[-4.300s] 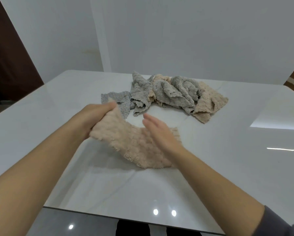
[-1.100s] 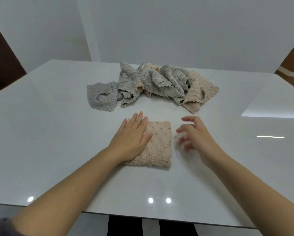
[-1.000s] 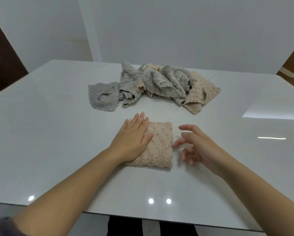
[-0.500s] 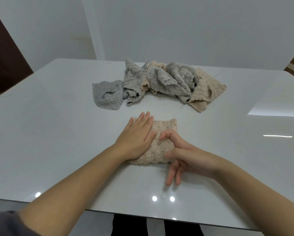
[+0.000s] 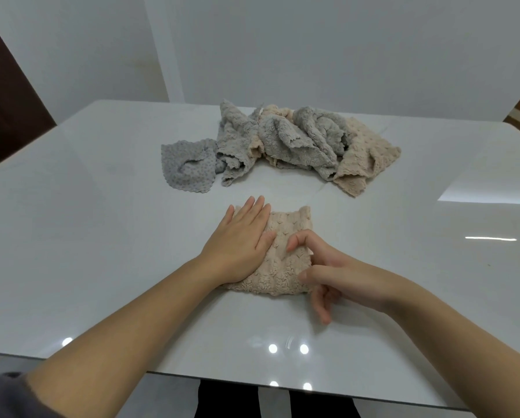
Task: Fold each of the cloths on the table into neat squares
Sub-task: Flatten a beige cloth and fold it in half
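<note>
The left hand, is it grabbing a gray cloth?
No, the left hand lies flat on the folded beige cloth.

A single head-worn view looks forward and down across the white table [image 5: 101, 236] from above its near edge.

Glossy white table [image 5: 101, 236] reflecting ceiling lights; plain white walls [image 5: 313, 55]; dark brown panel [image 5: 2, 95] at left.

1 folded beige cloth [image 5: 285, 267], 1 small grey cloth [image 5: 189, 165], 1 tangled heap [image 5: 298, 140] of grey and beige cloths, number unclear, on 1 counter [image 5: 101, 236].
</note>
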